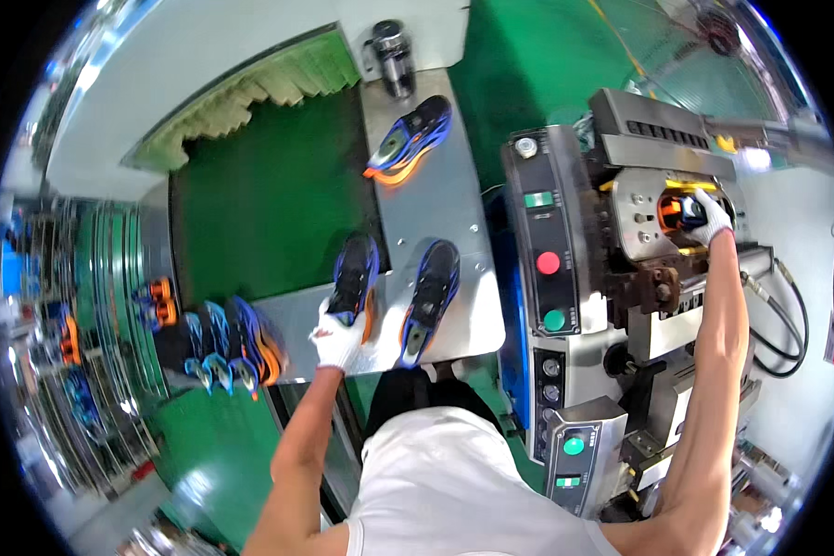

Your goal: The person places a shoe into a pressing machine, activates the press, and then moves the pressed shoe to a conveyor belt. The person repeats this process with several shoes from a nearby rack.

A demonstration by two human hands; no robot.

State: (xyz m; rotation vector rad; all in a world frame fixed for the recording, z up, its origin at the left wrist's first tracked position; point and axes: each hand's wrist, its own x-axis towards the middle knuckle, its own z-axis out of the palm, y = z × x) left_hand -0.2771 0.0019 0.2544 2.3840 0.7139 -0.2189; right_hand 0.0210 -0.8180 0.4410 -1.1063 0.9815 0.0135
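- My left hand, in a white glove, is closed over the heel end of a blue and black shoe that lies on the grey metal table in front of me, its toe pointing away onto the green belt.
- Just beside it, to the right and not touching it, lies a second shoe of the same colours, sole edge orange (it rests flat on the table).
- To my left, more blue and orange shoes stand in a row on a rack.
- My right hand, also gloved, reaches out to the grey machine and is wrapped around a dark and orange shoe part seated in its metal clamp; I cannot tell how tight the hold is.
- The machine's control panel carries a red button and a green one.
- Farthest off, a third shoe lies on its side on the far end of the table, near a dark metal cylinder.
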